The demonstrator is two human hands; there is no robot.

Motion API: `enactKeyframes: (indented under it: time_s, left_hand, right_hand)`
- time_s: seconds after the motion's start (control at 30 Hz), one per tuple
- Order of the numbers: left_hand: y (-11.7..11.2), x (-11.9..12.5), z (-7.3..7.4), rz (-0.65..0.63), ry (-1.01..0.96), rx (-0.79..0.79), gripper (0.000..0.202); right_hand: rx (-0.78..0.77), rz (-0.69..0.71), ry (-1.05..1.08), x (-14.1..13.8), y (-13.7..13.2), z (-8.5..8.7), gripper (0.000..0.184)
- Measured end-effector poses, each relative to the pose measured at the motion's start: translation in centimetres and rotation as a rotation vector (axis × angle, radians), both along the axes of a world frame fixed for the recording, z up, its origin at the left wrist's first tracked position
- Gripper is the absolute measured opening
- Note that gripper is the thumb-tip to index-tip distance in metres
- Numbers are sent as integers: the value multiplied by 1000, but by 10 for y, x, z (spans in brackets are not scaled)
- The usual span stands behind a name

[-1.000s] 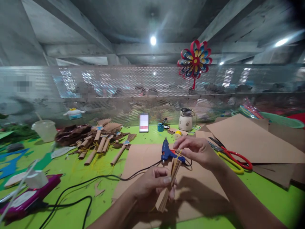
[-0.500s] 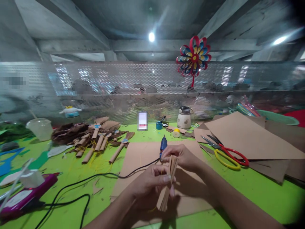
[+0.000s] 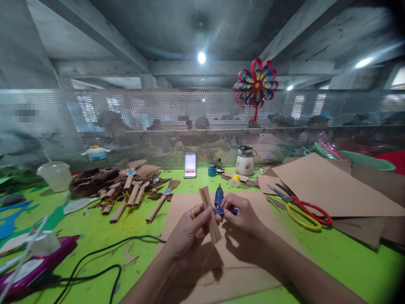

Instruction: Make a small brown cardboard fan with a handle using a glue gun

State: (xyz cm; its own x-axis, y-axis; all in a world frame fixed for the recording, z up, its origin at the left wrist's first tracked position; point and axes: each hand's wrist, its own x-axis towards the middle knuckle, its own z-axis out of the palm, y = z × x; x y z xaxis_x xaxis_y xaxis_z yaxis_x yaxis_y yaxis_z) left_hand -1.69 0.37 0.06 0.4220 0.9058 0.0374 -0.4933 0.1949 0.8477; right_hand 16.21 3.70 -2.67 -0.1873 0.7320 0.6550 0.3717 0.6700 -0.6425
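Paper bundle (image 3: pixel 213 223), brown, narrow, pleated

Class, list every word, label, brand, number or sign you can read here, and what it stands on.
No text can be read.
Upright screen: too blurred.
Blue discs on paper rolls: marks too small.
Flask: patches too small to make out.
Folded paper: no writing visible.

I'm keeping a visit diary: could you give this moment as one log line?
left hand: grips folded paper | right hand: close by, holding unclear | glue gun: partly behind right hand | red-handled scissors: farther right
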Motion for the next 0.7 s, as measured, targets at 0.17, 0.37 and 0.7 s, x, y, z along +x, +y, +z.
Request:
enactKeyframes:
  time_s: [0.17,0.37,0.7]
  left_hand:
    - [7,-7,2,184,23,-58,28]
    - [3,-16,15,130,-79,1,18]
    - [21,-34,22,413,-162,-96,6]
  right_hand:
    - [3,172,-31,0,-7,10,16]
    - [-175,140,-343,0,-14,5,14]
    - [-480,365,-538,17,-14,26,13]
